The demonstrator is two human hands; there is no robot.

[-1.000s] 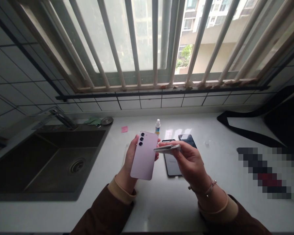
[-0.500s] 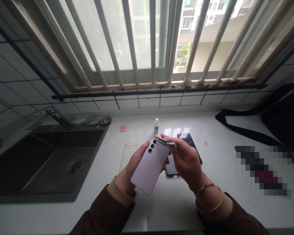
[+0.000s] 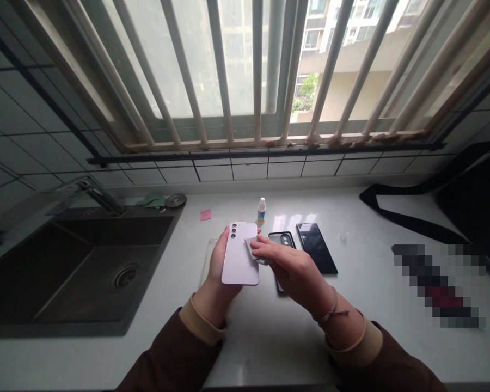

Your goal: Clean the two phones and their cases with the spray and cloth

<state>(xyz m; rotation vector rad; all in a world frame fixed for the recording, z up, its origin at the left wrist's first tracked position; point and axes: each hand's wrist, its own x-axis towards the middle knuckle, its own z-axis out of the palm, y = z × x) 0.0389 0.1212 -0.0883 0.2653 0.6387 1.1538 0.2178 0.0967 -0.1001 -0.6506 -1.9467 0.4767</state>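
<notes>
A pale lilac phone (image 3: 239, 261) lies back up in my left hand (image 3: 217, 267), its three camera lenses at the upper left. My left thumb runs along the phone's left edge, and the fingers beneath are mostly hidden. My right hand (image 3: 289, 264) presses a folded grey-white cloth (image 3: 253, 251) against the right side of the phone's back. Partly behind my right hand, a black phone case (image 3: 281, 236) lies on the counter. A dark phone (image 3: 316, 247) rests to its right. Under my left hand a clear phone case (image 3: 209, 253) shows in part.
Behind the phone stands a small white-capped bottle (image 3: 262, 211), with a pink sticky note (image 3: 205, 214) to its left. A sink (image 3: 155, 261) with a faucet (image 3: 102, 198) takes up the left. At the right are a black strap (image 3: 408, 220) and a blurred-out item (image 3: 436, 288).
The phone has turned more upright and shifted slightly left. My right hand has moved the cloth from the phone's top edge onto its back, uncovering the black case.
</notes>
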